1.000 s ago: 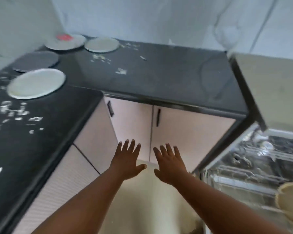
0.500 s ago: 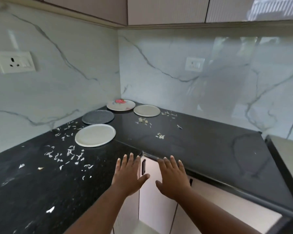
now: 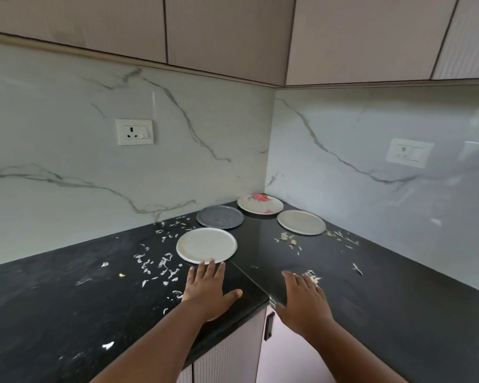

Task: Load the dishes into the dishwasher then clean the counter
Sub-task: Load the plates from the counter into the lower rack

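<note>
Both hands flat, no grip: left hand (image 3: 205, 288) reaches near plate (image 3: 206, 245); right hand (image 3: 302, 297) idle; next, lift it.

Both hands flat over the black counter (image 3: 67, 313) — left hand (image 3: 205, 291) nearing white plate (image 3: 206, 245).

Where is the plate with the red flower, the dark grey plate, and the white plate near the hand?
flower plate (image 3: 260, 204): head view, middle of its face.
dark grey plate (image 3: 220, 216): head view, centre of the plate.
white plate (image 3: 206, 246): head view, centre, just beyond the left hand (image 3: 205, 290).
</note>
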`<state>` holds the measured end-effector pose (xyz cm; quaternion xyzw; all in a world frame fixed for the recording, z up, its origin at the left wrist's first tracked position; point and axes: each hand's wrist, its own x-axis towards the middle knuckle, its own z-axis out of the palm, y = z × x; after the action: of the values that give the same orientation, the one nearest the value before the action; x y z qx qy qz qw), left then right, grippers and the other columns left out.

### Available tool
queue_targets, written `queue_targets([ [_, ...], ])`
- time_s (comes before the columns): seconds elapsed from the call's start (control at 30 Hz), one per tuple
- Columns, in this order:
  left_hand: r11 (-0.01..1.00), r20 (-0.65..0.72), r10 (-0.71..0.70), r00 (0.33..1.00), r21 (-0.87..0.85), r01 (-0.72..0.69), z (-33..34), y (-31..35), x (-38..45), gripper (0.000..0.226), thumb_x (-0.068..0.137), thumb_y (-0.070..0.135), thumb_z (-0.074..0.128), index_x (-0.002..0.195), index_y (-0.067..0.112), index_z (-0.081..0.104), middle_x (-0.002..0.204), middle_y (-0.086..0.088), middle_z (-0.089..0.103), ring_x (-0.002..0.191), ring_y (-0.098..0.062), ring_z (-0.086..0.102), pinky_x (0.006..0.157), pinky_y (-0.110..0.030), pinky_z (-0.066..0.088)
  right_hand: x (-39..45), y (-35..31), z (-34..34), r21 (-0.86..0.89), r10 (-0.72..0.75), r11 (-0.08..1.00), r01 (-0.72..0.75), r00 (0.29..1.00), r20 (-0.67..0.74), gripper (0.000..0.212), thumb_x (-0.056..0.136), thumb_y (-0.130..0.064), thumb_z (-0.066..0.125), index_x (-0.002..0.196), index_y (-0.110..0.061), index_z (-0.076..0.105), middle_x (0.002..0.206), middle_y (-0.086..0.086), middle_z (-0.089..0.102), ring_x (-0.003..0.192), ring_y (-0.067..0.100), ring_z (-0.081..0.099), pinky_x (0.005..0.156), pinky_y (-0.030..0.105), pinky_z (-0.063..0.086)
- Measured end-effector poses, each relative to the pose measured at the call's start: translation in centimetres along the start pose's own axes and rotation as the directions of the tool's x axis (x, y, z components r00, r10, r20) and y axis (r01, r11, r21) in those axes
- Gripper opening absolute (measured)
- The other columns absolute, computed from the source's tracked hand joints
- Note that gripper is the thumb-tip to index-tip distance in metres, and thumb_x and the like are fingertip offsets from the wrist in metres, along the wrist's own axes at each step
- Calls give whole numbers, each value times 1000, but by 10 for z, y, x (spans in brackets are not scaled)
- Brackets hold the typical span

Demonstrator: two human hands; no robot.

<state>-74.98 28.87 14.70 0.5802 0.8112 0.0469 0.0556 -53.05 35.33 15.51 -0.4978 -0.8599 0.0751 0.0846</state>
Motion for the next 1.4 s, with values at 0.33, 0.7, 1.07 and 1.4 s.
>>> queue_targets([
  [0.33,966,-24,-247,969,-82,244,-4,-79,69,90,87,76,27,155,22,5,163,-8,2,149,-30,0,120,-49,1,75,-20,10,-70,-78,994,87,989,130,76,92,-43,53,153,-24,12,163,5,7,150,28,0,120,46,12],
  [0.7,982,60,-185,981,-24,187,16,-130,166,83,92,68,30,155,21,2,163,-8,-5,149,-30,-4,120,-47,-2,168,-57,38,-67,25,998,-8,969,244,70,90,-47,54,150,-25,24,157,-1,24,147,24,18,116,42,24],
  [1.07,909,109,-293,950,-277,312,16,-142,212,86,89,69,38,154,21,8,161,-6,11,144,-31,24,112,-49,24,244,-87,75,516,294,667,-538,826,481,70,82,-30,67,142,-13,36,103,2,55,83,18,57,67,30,52],
  [1.4,495,279,-445,851,-715,494,14,-157,248,82,91,55,54,153,15,19,155,-12,25,138,-34,34,110,-45,33,293,-95,90,671,386,88,-736,646,659,38,93,-9,57,131,-7,50,116,18,56,96,29,58,75,41,54],
])
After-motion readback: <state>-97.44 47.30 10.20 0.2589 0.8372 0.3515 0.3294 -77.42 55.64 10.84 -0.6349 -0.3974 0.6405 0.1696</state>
